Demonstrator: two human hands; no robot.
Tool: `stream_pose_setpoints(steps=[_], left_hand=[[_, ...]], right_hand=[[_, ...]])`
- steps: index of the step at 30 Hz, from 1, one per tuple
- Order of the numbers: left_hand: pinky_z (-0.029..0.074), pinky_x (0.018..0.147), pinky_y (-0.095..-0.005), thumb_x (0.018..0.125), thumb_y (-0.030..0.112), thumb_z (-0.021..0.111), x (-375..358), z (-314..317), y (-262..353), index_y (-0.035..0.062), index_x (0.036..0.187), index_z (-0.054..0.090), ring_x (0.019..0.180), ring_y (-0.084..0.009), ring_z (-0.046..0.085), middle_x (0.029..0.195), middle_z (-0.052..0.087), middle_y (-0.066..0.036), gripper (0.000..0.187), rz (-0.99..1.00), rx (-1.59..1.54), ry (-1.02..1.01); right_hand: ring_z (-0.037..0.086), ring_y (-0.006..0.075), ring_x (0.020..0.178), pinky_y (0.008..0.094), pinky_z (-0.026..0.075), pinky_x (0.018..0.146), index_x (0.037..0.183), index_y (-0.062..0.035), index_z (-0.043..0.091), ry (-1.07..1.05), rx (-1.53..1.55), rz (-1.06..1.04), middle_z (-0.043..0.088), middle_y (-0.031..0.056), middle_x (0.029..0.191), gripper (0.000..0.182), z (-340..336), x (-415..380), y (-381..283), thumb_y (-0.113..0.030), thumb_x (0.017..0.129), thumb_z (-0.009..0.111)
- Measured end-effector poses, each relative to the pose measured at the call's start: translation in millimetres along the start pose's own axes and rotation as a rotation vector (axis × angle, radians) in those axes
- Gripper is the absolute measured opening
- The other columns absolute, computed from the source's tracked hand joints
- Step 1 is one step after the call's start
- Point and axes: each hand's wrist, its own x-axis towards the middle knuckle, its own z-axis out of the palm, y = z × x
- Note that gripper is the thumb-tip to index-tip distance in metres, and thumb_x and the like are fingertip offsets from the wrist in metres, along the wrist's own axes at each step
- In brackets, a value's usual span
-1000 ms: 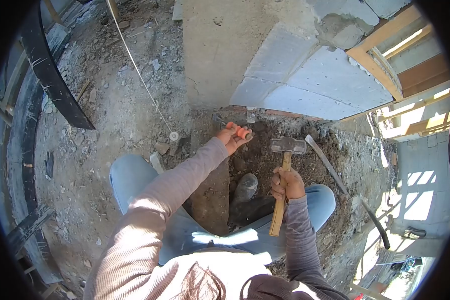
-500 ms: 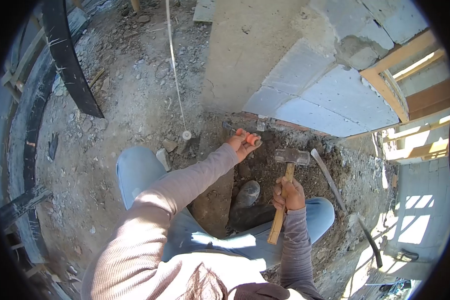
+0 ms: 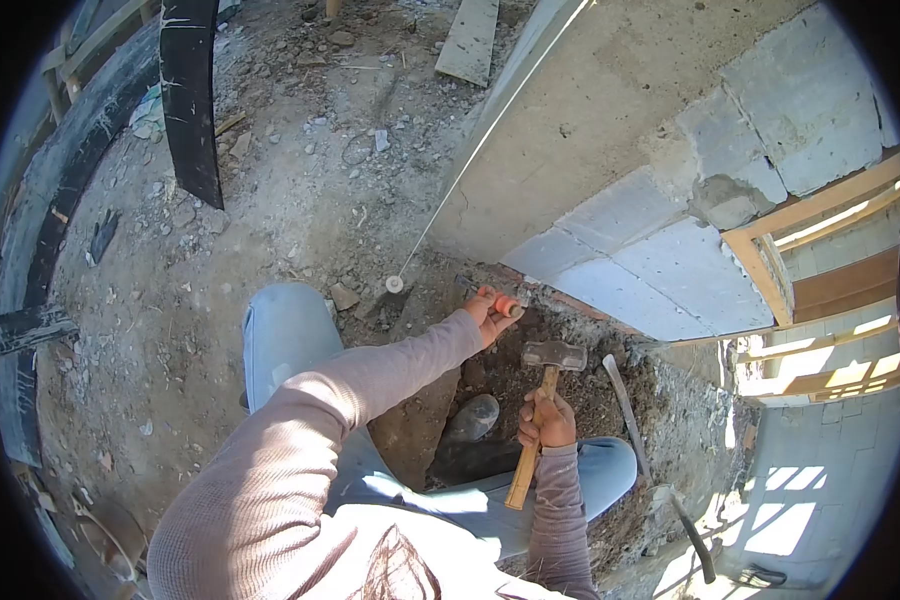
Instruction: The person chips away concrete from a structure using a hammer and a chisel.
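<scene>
My left hand (image 3: 484,318) is closed around a chisel with an orange grip (image 3: 507,305), held low beside the foot of the wall. The chisel's dark metal end points to the left, and its tip is hard to make out against the soil. In my right hand (image 3: 550,422) is a short sledgehammer (image 3: 554,355), gripped midway along its wooden handle. The steel head is up, just right of and below the chisel, apart from it. A dark boot (image 3: 473,416) rests in the dug soil between my hands.
A pry bar (image 3: 627,415) lies on the soil right of the hammer. A plumb bob (image 3: 394,284) hangs on a white string left of my left hand. The block wall (image 3: 660,250) rises ahead. A black strip (image 3: 189,110) stands at the upper left.
My view has turned, so the wall and string appear more slanted. The hammer and right hand sit slightly farther left and lower in view. Both hands keep their grips.
</scene>
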Motion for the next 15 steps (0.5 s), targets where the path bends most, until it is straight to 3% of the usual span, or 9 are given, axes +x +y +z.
stream_pose_setpoints(steps=[9, 15], left_hand=[[0.054, 0.097, -0.0525, 0.102, 0.018, 0.044, -11.3, 0.3, 0.8, 0.0061, 0.103, 0.047, 0.107, -0.0342, 0.06, 0.111, 0.054, -0.016, 0.013, 0.036, -0.041, 0.081], [0.056, 0.095, -0.0513, 0.101, 0.02, 0.046, -9.0, -14.4, -5.8, 0.0055, 0.102, 0.046, 0.1, -0.0332, 0.062, 0.105, 0.055, -0.015, 0.015, 0.053, 0.085, -0.012]], right_hand=[[0.042, 0.0086, 0.042, 0.0259, 0.035, 0.036, 0.092, -0.0071, 0.055, 0.015, -0.066, -0.002, 0.051, 0.0019, 0.064, 0.023, 10.1, -0.6, 14.4, -0.029, 0.097, 0.057], [0.042, 0.0074, 0.042, 0.0248, 0.035, 0.036, 0.09, -0.0083, 0.053, 0.044, -0.099, 0.012, 0.051, 0.0007, 0.064, 0.022, 16.7, -7.8, 10.2, -0.029, 0.097, 0.056]])
